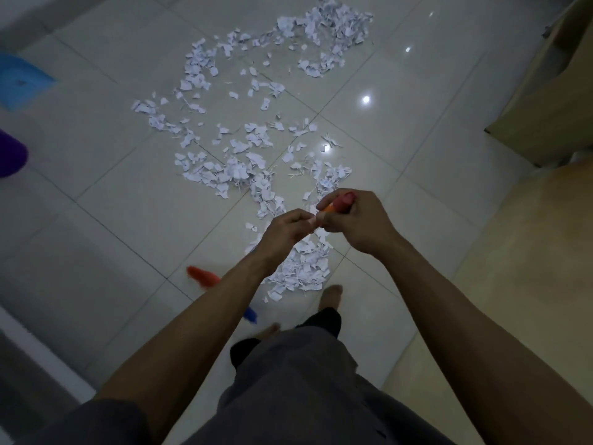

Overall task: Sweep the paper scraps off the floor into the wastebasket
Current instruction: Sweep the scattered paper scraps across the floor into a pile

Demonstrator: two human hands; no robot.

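Note:
White paper scraps [256, 136] lie strewn over the pale floor tiles, from a dense heap at the far top down to a pile by my feet. Both hands grip an orange broom handle [333, 205] in front of me. My right hand [356, 220] wraps the handle's top end, and my left hand [285, 231] holds it just below. The broom's bristles, orange [202, 275] and blue [250, 314], show blurred near the floor to the left of my left forearm. A purple rounded object [11, 154], possibly the wastebasket, stands at the left edge.
A blue dustpan-like object [22, 81] lies at the far left. A light wooden cabinet [552, 91] stands at the right with a wooden surface [513, 268] below it. A white ledge [41, 351] runs along the lower left. My bare feet [332, 295] stand beside the nearest scraps.

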